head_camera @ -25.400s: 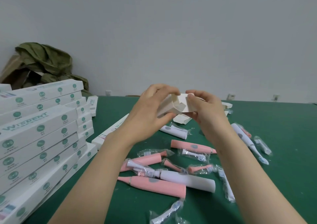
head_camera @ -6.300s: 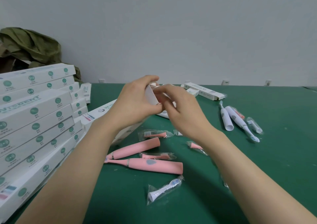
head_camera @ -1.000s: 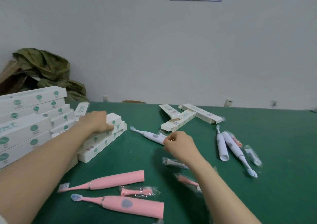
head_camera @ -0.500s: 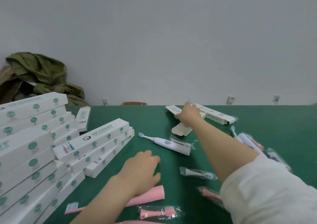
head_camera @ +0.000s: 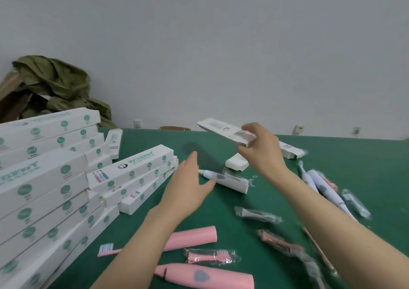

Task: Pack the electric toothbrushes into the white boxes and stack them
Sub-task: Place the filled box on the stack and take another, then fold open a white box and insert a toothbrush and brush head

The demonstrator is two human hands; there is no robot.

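White box [head_camera: 218, 130], pinched at one end by the right hand [head_camera: 263, 153], hangs above the white toothbrush [head_camera: 220, 177]; the left hand [head_camera: 188, 186], fingers spread, hovers just beside it and should grip its handle squarely.

right hand [head_camera: 263, 153] holding white box [head_camera: 223, 131], left hand [head_camera: 188, 187] open

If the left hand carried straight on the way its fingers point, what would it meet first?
Probably the white toothbrush lying just beyond the left hand; its height over the table is unclear, so it may pass above.
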